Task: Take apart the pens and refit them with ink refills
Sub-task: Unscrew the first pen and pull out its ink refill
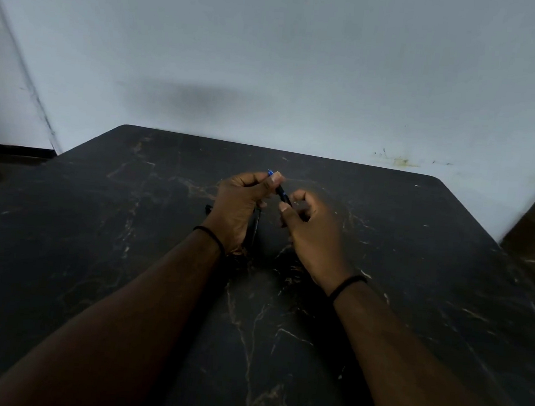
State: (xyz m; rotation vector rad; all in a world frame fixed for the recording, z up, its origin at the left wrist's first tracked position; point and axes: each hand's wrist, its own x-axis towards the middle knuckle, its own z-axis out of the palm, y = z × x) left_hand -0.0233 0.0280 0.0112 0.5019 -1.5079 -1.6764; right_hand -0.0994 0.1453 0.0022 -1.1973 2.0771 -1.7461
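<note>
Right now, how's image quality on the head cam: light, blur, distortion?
Head view: dim, low contrast; the pen barely separates from the dark table; both hands slightly soft; wide-angle bends the wall edges; a soft shadow smudges the wall.

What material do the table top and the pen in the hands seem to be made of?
Table top: dark stone or a marble-look laminate, with pale and brown veins and a dull sheen; which one is unclear. Pen: probably plastic, dark with a blue tip, too blurred to be sure.

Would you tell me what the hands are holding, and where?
Both hands pinch one dark pen: left hand near its blue tip, right hand at the other end.
</note>
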